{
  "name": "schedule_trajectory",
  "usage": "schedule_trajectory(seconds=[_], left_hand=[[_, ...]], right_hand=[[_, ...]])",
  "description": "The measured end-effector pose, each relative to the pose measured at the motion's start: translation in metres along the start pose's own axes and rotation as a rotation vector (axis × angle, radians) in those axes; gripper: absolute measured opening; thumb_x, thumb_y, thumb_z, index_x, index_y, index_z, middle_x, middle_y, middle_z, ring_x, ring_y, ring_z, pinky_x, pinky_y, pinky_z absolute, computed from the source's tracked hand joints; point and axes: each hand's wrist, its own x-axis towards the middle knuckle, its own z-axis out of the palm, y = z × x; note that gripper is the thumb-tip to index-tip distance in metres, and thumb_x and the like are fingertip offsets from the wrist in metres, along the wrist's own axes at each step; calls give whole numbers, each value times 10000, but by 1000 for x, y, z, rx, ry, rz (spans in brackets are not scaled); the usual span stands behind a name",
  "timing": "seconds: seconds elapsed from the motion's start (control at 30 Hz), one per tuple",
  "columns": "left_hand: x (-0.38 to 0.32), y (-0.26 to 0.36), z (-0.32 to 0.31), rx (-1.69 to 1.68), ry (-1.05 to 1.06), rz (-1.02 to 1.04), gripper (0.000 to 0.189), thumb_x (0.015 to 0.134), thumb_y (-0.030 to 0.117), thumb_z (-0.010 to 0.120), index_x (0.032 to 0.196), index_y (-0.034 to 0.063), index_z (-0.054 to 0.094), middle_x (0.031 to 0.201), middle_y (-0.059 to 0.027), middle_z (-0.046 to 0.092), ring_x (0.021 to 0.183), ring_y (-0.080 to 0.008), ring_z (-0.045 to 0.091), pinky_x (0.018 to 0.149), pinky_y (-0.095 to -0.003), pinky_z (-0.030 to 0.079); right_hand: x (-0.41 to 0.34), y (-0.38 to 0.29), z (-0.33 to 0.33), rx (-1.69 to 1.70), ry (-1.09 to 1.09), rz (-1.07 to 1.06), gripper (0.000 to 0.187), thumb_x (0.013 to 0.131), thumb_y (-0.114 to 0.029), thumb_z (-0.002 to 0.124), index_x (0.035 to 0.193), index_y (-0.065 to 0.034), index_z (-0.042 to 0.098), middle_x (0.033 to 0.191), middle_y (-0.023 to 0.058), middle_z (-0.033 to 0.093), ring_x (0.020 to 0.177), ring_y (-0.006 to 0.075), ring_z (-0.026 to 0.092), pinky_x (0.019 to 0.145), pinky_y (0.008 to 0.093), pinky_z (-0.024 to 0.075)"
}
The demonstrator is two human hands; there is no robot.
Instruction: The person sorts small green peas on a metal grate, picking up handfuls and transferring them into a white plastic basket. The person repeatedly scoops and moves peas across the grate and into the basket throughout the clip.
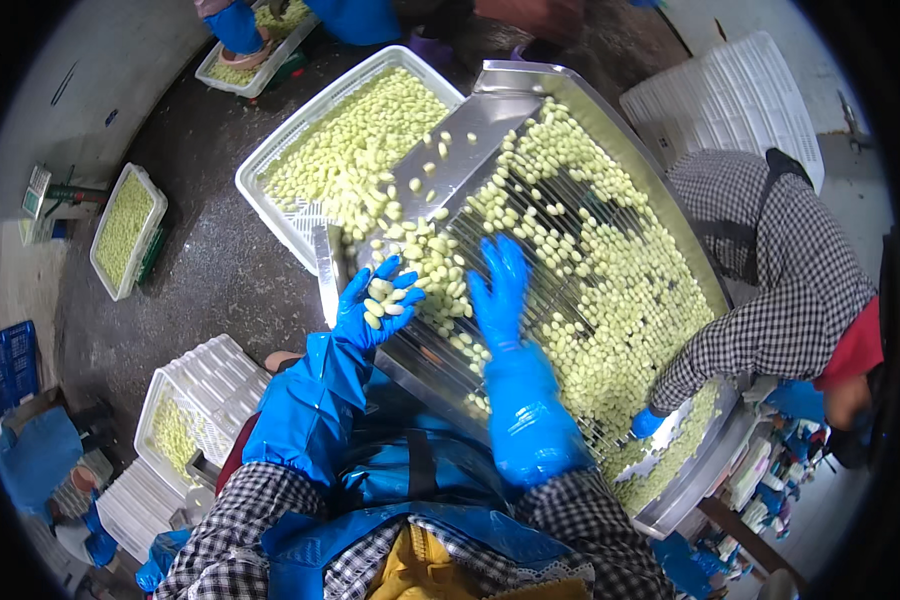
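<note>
Pale green oval beans or fruits (630,300), too small to name surely, lie spread over a metal sorting table with a slatted bed (562,289). My left hand (379,304), in a blue glove, is palm up at the table's lower left edge and cups several of the pale pieces, its fingers partly curled. My right hand (501,281), also gloved in blue, is spread flat over the slats, slightly blurred, with loose pieces to both sides. Beyond the metal chute (457,150), a white plastic crate (251,161) holds a large heap of the same pieces.
A co-worker in a checked sleeve (750,337) has a gloved hand (647,424) at the table's right end. White crates (727,97) are stacked behind. More filled crates stand on the floor at the left (163,206) and top (251,88), with stacked crates (221,390) at lower left.
</note>
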Motion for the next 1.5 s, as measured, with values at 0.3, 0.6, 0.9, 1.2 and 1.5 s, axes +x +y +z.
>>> schedule_trajectory(seconds=[0.3, 0.6, 0.9, 1.2, 1.5], left_hand=[[5, -5, -3, 9, -115, -63, 648, 1023, 485, 510, 1570, 161, 384, 1552, -238, 417, 1305, -506, 493, 819, -438, 510], [2, 1, -1, 24, -117, -39, 653, 1016, 503, 515, 1567, 176, 392, 1535, -260, 433, 1278, -522, 505, 788, -396, 490], [-5, 11, -13, 17, -55, 42, 623, 1031, 533, 474, 1579, 258, 369, 1556, -187, 438, 1273, -432, 550, 815, -462, 529], [2, 1, -1, 286, 89, 124, 584, 1026, 493, 510, 1560, 282, 408, 1596, -160, 400, 1185, -352, 604, 704, -314, 491], [4, -32, 46, 379, 373, 274, 506, 1057, 445, 497, 1525, 255, 475, 1228, -53, 679, 1174, -236, 625, 700, -296, 542]], right_hand=[[-238, 113, -73, -557, -250, 245, 873, 931, -569, 600, 1555, -4, 369, 1662, 221, 235, 1553, 416, 123, 1236, 637, -3], [-83, 16, 100, 266, -124, 218, 864, 928, -480, 611, 1614, -97, 251, 1666, 119, 270, 1567, 334, 145, 1266, 588, -17], [-48, 40, -5, -179, 104, -48, 498, 883, -246, 700, 1371, -181, 620, 1530, 123, 476, 1431, 386, 409, 1193, 581, 243], [-189, 211, -68, -795, 550, 696, 539, 1023, -385, 559, 1482, -104, 530, 1554, 162, 469, 1451, 383, 392, 1197, 570, 241], [-138, 214, -128, -158, 732, 577, 290, 976, -91, 640, 1259, -107, 702, 1196, 140, 668, 1071, 280, 639, 880, 386, 550]])
